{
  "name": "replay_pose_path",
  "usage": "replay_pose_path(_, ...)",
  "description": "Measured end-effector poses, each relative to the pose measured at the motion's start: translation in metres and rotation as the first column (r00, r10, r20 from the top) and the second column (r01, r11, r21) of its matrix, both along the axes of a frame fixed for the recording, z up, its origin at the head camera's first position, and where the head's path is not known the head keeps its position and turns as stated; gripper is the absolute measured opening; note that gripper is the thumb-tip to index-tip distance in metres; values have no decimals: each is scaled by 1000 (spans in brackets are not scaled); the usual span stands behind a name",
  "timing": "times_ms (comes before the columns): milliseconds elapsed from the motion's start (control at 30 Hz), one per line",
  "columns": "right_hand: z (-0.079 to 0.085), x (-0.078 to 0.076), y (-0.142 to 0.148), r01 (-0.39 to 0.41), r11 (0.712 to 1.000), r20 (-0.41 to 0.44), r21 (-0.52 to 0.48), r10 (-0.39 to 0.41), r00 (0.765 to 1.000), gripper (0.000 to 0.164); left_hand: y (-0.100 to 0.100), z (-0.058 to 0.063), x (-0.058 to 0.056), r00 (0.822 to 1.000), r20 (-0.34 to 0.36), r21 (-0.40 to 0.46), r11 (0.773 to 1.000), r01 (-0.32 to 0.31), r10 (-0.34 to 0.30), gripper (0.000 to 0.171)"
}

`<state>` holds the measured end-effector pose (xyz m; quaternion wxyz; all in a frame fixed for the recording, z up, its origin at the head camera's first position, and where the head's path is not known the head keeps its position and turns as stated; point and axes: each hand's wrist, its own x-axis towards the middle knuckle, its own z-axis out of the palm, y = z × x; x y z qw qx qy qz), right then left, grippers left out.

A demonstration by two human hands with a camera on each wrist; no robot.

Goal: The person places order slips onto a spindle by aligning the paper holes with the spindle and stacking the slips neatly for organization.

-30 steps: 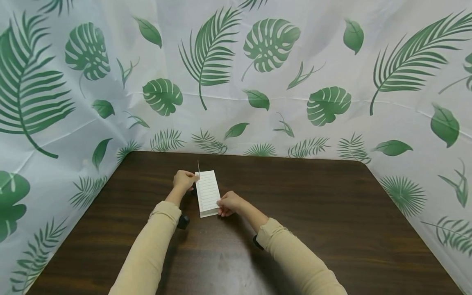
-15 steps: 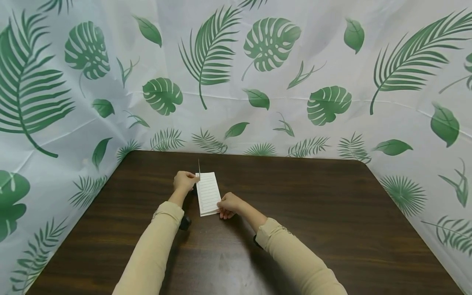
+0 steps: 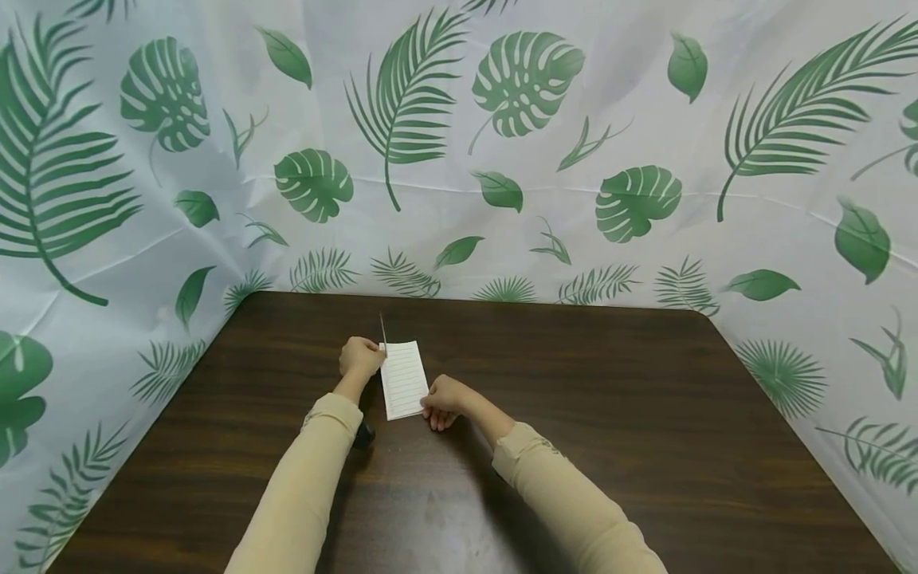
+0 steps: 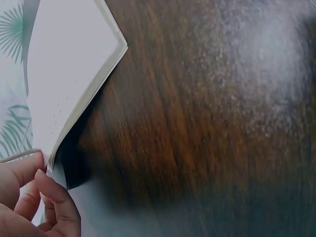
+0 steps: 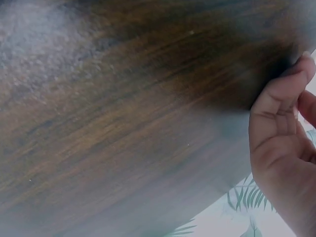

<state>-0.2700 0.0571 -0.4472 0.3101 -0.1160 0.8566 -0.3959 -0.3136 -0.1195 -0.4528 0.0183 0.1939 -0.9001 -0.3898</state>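
Observation:
A small white notepad (image 3: 404, 381) with ruled lines is held over the table, left of the middle in the head view. My left hand (image 3: 362, 356) pinches its upper left corner between thumb and fingers. Beside that thumb a thin upright strip (image 3: 383, 331) rises past the pad's top edge, too narrow in view to name. In the left wrist view the pad (image 4: 74, 54) shows a stack of page edges, and the fingertips (image 4: 47, 175) close on its corner. My right hand (image 3: 446, 401) pinches the lower right corner, fingers curled underneath. The right wrist view shows mainly that hand (image 5: 279, 128).
The dark brown wood-grain table (image 3: 610, 414) stretches to both sides and behind the pad. A white curtain with green leaf prints (image 3: 459, 159) stands along its back and left edges. A black wrist device (image 3: 364, 435) sits under the left forearm.
The strip of under-page at the pad's lower edge has narrowed as the top pages came down over it. The pad's top edge has shifted slightly toward me. Both hands keep their grip.

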Motion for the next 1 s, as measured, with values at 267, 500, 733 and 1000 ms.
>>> replay_pose_path(267, -1, -4, -2, -16, 999, 39, 33, 14, 999, 34, 5, -2, 3, 1000, -14, -10, 1000, -9, 9, 17)
replay_pose_path(500, 2, -2, -3, -7, 999, 19, 53, 6, 1000, 35, 10, -8, 0, 998, -56, -20, 1000, -22, 21, 8)
replay_pose_path(733, -11, -13, -4, -14, 998, 37, 69, 11, 999, 30, 9, -13, -2, 998, -59, 4, 999, -38, 39, 10)
replay_pose_path(1000, -7, -13, -4, -23, 996, 48, 83, 19, 999, 29, 1, -10, -3, 1000, 7, 142, 990, 15, -16, 19)
